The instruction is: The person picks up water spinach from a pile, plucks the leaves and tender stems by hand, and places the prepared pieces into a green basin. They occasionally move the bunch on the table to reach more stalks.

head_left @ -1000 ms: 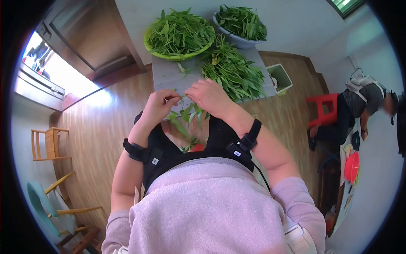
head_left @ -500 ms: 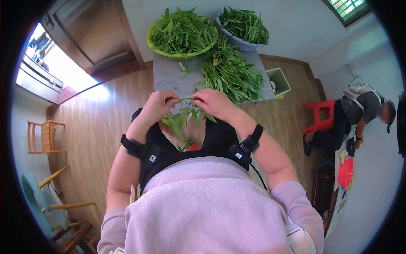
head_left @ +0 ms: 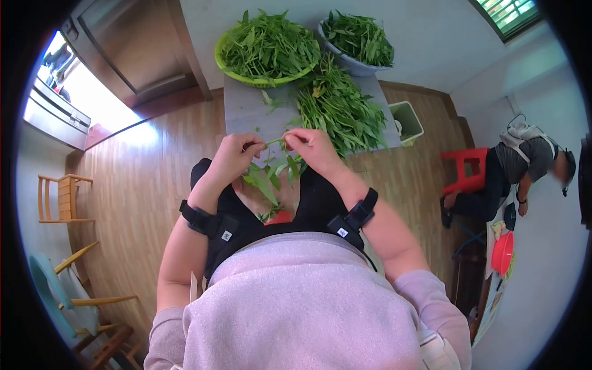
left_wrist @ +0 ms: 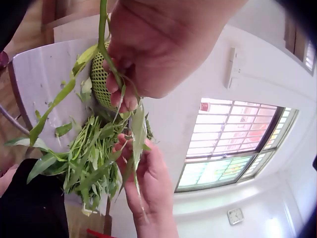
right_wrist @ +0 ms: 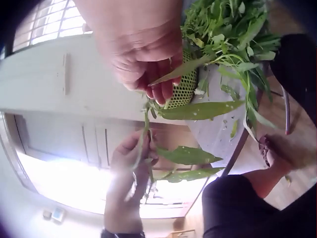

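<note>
Both hands hold a leafy water spinach stem (head_left: pixel 274 142) between them, close to the table's near edge. My left hand (head_left: pixel 233 155) pinches one end between thumb and fingers. My right hand (head_left: pixel 313 150) pinches the stem a short way along, at a joint. Long narrow leaves (head_left: pixel 264 184) hang down from it over the lap. In the right wrist view, a broad leaf (right_wrist: pixel 200 110) points away from the stem below the curled fingers. A heap of water spinach (head_left: pixel 339 111) lies on the table just beyond the right hand.
On the grey table (head_left: pixel 243 114) stand a green basket (head_left: pixel 259 81) and a pale basin (head_left: pixel 354 63), both piled with greens. A bin (head_left: pixel 407 120) is on the floor at right. Something red (head_left: pixel 280 217) shows between the knees. Another person (head_left: pixel 524 148) sits on a red stool (head_left: pixel 459 169).
My right hand has drawn back a little toward the body, with its fingers bent closer on the stem. More of the stem shows between the two hands. The left hand has stayed nearly in place.
</note>
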The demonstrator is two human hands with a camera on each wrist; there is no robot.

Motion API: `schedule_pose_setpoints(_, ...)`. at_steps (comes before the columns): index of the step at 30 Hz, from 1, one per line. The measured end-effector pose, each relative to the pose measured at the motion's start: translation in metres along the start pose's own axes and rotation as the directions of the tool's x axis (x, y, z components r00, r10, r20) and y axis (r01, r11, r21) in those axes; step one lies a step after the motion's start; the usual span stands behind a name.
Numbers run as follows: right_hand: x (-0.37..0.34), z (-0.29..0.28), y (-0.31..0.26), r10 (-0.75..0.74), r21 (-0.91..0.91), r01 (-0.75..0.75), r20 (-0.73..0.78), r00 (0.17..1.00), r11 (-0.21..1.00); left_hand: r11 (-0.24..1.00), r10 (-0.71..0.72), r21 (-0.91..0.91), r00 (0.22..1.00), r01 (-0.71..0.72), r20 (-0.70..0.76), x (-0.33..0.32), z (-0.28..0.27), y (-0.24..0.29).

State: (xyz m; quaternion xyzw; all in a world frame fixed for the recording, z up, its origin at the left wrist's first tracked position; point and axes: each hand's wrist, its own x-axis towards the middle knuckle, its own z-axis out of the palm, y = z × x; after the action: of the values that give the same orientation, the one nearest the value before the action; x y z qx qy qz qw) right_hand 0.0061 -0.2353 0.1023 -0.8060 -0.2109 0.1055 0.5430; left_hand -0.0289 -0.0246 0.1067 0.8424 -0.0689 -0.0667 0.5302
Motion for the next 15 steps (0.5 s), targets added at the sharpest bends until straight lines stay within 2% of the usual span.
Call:
schedule_pose_setpoints(1,0.002,0.0,0.005,-0.001,-0.002,0.001,0.002,1.0,1.0,1.0,0.003,-0.001,1.0,-0.003,-0.018,0.001,0.0,0.0)
schedule_pose_setpoints(2,0.004,-0.001,0.012,0.059,0.234,-0.045,-0.051,0.997,0.971,1.0,0.004,-0.003,1.0,-0.004,-0.02,0.001,0.0,-0.001)
schedule_pose_setpoints(3,0.005,-0.003,0.015,0.13,0.458,-0.076,-0.088,0.988,0.886,1.0,-0.001,-0.011,0.999,0.0,-0.05,0.001,-0.001,-0.005)
schedule_pose_setpoints(4,0.004,-0.004,0.018,0.202,0.542,-0.127,-0.08,0.976,0.831,1.0,-0.005,-0.018,0.997,0.004,-0.078,0.001,-0.002,-0.008)
schedule_pose_setpoints(5,0.003,-0.007,0.019,0.197,0.54,-0.123,-0.081,0.977,0.833,1.0,-0.001,-0.017,0.997,-0.001,-0.081,0.002,-0.003,-0.01)
schedule_pose_setpoints(7,-0.003,-0.011,0.018,0.389,0.58,-0.408,0.164,0.907,0.705,0.999,-0.004,-0.035,0.992,0.0,-0.123,0.002,-0.003,-0.013)
schedule_pose_setpoints(8,-0.005,-0.007,0.017,0.409,0.545,-0.447,0.199,0.891,0.709,0.999,-0.006,-0.037,0.993,0.002,-0.122,0.002,-0.001,-0.013)
schedule_pose_setpoints(9,-0.007,-0.001,0.009,0.41,0.544,-0.448,0.199,0.89,0.71,0.998,-0.022,-0.061,0.991,0.014,-0.129,0.002,0.0,-0.013)
schedule_pose_setpoints(12,-0.008,0.017,-0.001,0.307,0.409,-0.306,0.066,0.949,0.859,0.995,-0.029,-0.094,0.99,0.016,-0.136,0.003,0.005,-0.018)
schedule_pose_setpoints(15,-0.004,0.023,-0.002,0.317,0.427,-0.313,0.063,0.946,0.848,0.996,-0.031,-0.089,0.991,0.019,-0.13,0.005,0.007,-0.018)
